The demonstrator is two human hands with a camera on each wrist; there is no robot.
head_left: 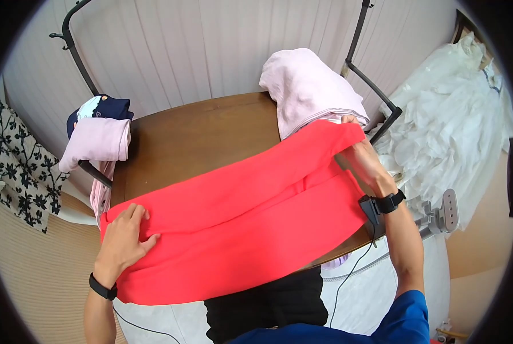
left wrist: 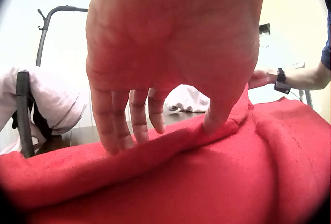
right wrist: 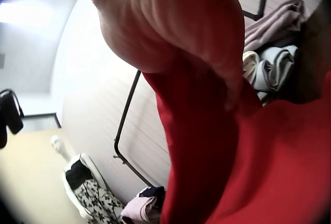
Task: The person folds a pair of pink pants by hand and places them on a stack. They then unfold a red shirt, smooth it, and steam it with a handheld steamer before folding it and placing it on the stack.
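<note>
A long piece of red cloth (head_left: 256,229) lies slantwise across a brown wooden table (head_left: 193,135), with a fold line running along its length. At its left end my left hand (head_left: 123,239) rests on the cloth; in the left wrist view its fingers (left wrist: 137,112) reach straight down to the folded edge, thumb apart. My right hand (head_left: 364,157) grips the far right corner and holds it raised above the table. The right wrist view shows red cloth (right wrist: 201,146) hanging from that hand, its fingertips partly hidden by fabric.
Folded pale pink fabric (head_left: 308,86) sits at the table's back right. Pink cloth (head_left: 99,140) and a navy item (head_left: 116,107) hang over the left side. Black rack posts (head_left: 79,54) rise behind. White gowns (head_left: 445,109) stand right; a mannequin in a floral skirt (head_left: 24,166) stands left.
</note>
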